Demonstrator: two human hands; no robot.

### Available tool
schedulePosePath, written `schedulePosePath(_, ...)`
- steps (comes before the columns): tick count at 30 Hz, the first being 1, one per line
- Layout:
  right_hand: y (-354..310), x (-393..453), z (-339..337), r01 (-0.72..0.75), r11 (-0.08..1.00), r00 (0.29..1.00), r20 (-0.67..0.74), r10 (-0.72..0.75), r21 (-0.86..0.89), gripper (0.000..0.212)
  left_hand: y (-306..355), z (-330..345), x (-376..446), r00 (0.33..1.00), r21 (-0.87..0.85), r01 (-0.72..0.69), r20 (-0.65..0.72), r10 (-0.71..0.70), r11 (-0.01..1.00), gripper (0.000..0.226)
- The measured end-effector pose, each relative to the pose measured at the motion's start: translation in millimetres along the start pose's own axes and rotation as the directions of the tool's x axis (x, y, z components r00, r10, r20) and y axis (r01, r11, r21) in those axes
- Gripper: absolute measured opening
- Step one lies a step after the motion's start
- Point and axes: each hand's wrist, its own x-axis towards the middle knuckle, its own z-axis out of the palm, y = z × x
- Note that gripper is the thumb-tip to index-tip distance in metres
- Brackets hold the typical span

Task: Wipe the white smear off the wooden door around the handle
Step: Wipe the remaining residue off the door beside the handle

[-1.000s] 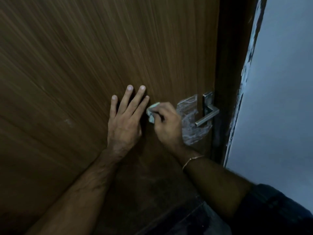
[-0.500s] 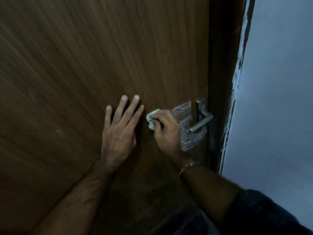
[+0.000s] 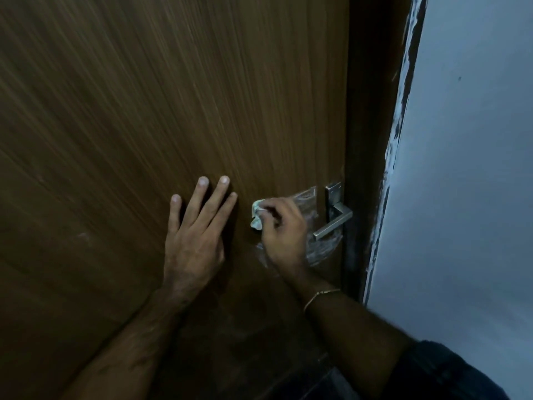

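With the left hand (image 3: 196, 241) flat on the wooden door (image 3: 173, 111) and the right hand (image 3: 284, 232) pinching a small crumpled cloth (image 3: 256, 216) left of the handle (image 3: 334, 220), the white smear (image 3: 320, 249) could merely spread.

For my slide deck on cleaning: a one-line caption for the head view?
Right hand rubs a cloth over the smear beside the handle; left hand braces the door.

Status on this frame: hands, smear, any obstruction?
Left hand flat on door. Right hand grips cloth, beside handle. White smear remains. Nothing obstructing.
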Motion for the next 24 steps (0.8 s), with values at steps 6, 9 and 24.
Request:
schedulePosePath(6,11.5,24.8,-11.8,-0.248,0.968,0.949,-0.193,0.250,0.036,0.020,0.3,2.5,-1.5,1.000,0.002,-0.002,-0.001,0.002,1.000,0.080)
schedulePosePath(9,21.3,23.8,-16.1,-0.170,0.985,0.978,-0.120,0.173,0.039,0.017,-0.1,2.3,-1.0,1.000,0.009,0.004,0.001,-0.004,1.000,0.081)
schedulePosePath(24,23.6,33.2,-27.3,-0.241,0.970,0.953,-0.194,0.231,-0.030,0.022,2.4,-1.5,-0.7,1.000,0.000,0.027,0.006,-0.027,1.000,0.075)
